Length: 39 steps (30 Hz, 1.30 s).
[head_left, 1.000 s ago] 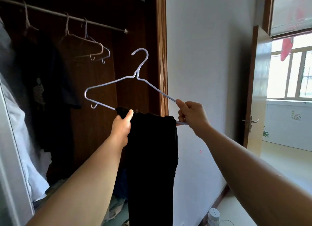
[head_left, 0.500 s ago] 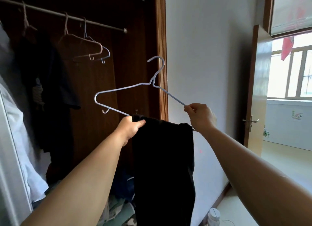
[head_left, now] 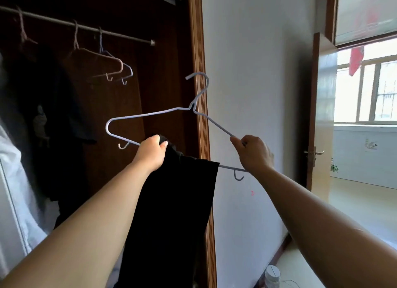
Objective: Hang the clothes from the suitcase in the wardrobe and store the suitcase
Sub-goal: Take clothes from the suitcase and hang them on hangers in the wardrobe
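Observation:
A pale wire hanger [head_left: 150, 114] is held up in front of the open wardrobe. A black garment [head_left: 178, 206] is draped over its bottom bar and hangs straight down. My left hand [head_left: 151, 153] grips the garment's folded top edge at the bar. My right hand [head_left: 252, 152] grips the hanger's right shoulder wire. The wardrobe rail [head_left: 86, 28] runs across the upper left, above and left of the hanger's hook. The suitcase is out of view.
Two bare hangers [head_left: 111, 69] hang on the rail. Dark clothes [head_left: 38, 107] and a white garment [head_left: 15, 193] hang at the left. The wooden wardrobe frame [head_left: 200, 51] stands beside a white wall. An open door [head_left: 322, 116] is at the right; a small white device [head_left: 271, 276] sits on the floor.
The hanger with the black garment has drifted right and slightly down. My left hand slid along the bar and now bunches the garment's top edge.

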Available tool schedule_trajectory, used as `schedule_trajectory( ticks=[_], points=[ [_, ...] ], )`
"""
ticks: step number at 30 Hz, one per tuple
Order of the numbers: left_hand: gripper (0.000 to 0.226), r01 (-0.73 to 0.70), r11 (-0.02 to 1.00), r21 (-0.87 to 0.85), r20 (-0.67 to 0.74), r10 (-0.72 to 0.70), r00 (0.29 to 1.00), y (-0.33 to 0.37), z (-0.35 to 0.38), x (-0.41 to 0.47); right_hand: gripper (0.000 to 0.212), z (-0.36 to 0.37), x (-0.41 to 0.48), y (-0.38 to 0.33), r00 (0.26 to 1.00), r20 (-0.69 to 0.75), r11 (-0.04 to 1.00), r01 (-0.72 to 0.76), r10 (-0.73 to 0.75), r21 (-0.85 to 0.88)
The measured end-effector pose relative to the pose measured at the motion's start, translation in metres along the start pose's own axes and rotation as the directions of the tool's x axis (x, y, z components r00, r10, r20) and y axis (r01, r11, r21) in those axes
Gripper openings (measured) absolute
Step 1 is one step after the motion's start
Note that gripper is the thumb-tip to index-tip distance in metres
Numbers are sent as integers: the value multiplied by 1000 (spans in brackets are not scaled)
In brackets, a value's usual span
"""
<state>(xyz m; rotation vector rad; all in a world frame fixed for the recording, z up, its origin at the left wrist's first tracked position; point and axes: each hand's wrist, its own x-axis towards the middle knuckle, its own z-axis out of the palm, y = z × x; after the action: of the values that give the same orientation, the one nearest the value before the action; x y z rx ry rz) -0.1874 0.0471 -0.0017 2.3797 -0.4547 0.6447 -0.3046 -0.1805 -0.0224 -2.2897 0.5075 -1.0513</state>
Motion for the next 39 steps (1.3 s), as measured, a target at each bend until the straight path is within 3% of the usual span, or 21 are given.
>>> schedule_trajectory(
  ticks=[4, 7, 9, 12, 14, 20, 25, 28, 31, 33, 36, 39],
  points=[
    [25, 20, 1000, -22, -28, -20, 999, 3, -3, -4, 37, 2, -1, -11, 986, 151, 995, 78, -69, -55],
    [24, 33, 999, -40, -46, -35, 998, 9, -5, -5, 79, 12, -12, -24, 970, 19, 935, 240, -244, -260],
    [23, 26, 999, -43, -54, -28, 998, 12, -5, -5, 93, 18, -18, -30, 915, -28, 876, 375, -402, -303],
    [26, 51, 997, -55, -56, -54, 997, 12, -5, -5, 70, 16, -17, -29, 803, 45, 745, 571, -594, -346],
    [28, 74, 995, -65, -61, -78, 995, 10, -6, -4, 49, 15, -17, -24, 754, 134, 673, 640, -643, -370],
    [24, 46, 995, -92, -50, -50, 997, 16, -6, -7, 24, 7, -18, -22, 795, 238, 680, 602, -558, -418],
    [35, 106, 991, -87, -105, -115, 988, 15, -19, 1, 18, -13, -8, 0, 840, 164, 719, 529, -517, -450],
    [37, 116, 988, -103, -67, -123, 990, 20, -21, 2, 16, -14, -2, 2, 869, 100, 787, 484, -485, -382],
    [41, 169, 976, -135, -25, -174, 985, 25, -16, -1, 18, -18, 7, 1, 895, 138, 829, 445, -425, -339],
    [40, 222, 961, -167, -19, -228, 973, 22, -14, 0, 16, -22, 8, 3, 894, 139, 867, 447, -426, -219],
    [36, 234, 955, -184, -22, -242, 970, 18, -14, 0, 22, -18, 7, 4, 908, 0, 898, 414, -418, -147],
    [33, 143, 985, -93, -6, -144, 990, 16, -15, -1, 22, -13, 12, 4, 935, -117, 942, 329, -334, -62]
  ],
)
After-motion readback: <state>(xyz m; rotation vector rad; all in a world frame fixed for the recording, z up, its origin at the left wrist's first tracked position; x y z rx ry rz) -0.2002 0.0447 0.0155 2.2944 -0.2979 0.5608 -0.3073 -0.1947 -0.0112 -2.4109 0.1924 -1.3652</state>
